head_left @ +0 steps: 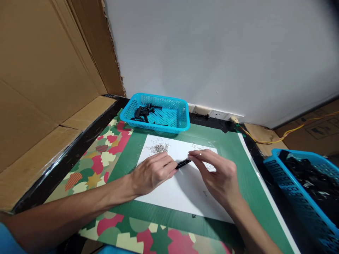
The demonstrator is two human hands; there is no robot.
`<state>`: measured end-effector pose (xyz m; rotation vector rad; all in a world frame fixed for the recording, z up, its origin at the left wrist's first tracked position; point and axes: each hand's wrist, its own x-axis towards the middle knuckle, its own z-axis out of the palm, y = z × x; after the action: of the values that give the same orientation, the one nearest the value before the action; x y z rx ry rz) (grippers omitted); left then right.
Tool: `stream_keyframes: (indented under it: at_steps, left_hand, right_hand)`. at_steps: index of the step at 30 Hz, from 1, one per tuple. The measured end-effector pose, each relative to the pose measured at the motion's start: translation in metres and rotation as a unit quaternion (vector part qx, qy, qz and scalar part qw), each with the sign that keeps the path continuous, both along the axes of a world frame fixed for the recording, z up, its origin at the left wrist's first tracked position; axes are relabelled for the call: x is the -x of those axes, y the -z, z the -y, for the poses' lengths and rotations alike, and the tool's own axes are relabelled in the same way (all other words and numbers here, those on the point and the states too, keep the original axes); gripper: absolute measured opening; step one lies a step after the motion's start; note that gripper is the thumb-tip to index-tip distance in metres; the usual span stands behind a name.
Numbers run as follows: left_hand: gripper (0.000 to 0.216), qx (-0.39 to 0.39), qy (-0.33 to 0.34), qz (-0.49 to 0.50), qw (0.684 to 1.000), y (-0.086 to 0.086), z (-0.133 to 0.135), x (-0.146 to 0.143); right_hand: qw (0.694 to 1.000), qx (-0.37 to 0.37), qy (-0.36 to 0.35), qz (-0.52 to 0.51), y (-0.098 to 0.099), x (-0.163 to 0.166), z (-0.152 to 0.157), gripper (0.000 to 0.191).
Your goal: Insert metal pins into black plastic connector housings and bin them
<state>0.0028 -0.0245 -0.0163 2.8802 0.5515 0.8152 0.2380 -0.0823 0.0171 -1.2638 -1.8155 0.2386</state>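
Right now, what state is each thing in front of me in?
Left hand: closed on black part.
Right hand: pinched at its end.
Black part: gripped, over paper.
Paper: flat.
Metal bits: some heaped, some scattered.
Back basket: partly filled.
Right basket: heaped with black pieces.
Plug: in outlet strip.

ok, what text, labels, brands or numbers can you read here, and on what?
None readable.
Carton at right: outlined print, too blurred to read.
Dark mark by the near edge of the paper: too small to tell if it's lettering.
Black part in the left hand: no text I can make out.
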Motion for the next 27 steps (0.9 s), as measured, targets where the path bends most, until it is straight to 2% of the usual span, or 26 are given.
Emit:
stream_keyframes:
  at_steps: [4, 9, 20, 27]
  left_hand:
    - [0.02, -0.014, 0.0, -0.002, 1.0, 0.001, 0.0, -0.001]
    - [0.019, -0.035, 0.002, 0.005, 0.999, 0.002, -0.001, -0.002]
    - [0.018, -0.04, 0.01, 0.005, 0.999, 0.005, 0.0, 0.0]
    - [0.019, -0.042, 0.005, 0.001, 0.999, 0.004, 0.001, -0.002]
  right_hand:
    - [0.989, 0.082, 0.011, -0.125, 0.0, 0.018, 0.002, 0.008]
    - [0.983, 0.127, -0.018, -0.131, 0.005, 0.022, 0.0, 0.011]
    - [0.987, 0.131, -0.021, -0.087, 0.005, 0.02, -0.002, 0.016]
    - [0.997, 0.07, -0.015, -0.036, 0.008, 0.022, 0.0, 0.023]
